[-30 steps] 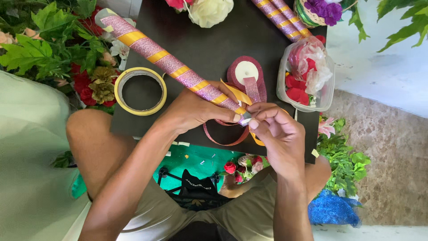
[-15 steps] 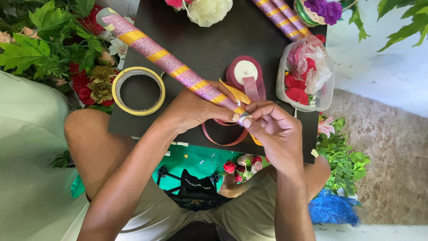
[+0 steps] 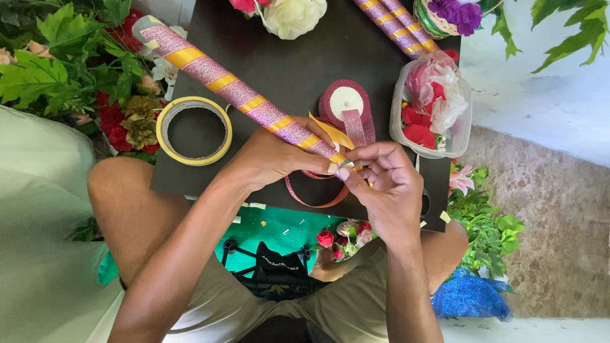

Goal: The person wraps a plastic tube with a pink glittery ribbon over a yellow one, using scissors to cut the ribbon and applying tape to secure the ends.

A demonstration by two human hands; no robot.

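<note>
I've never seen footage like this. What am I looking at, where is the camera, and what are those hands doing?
There is no machine here: a person works with two bare hands, and one camera worn on their head looks straight down at them.

The left hand grips a long stick wrapped in glittery pink and gold ribbon near its lower end. The right hand pinches something small at that end with its fingers; what it is cannot be made out.

All this happens over a dark table. On it lie a yellow tape roll, a spool of pink glitter ribbon, a clear tub of fabric petals and a cream artificial flower. Green leaves crowd the left side.
</note>
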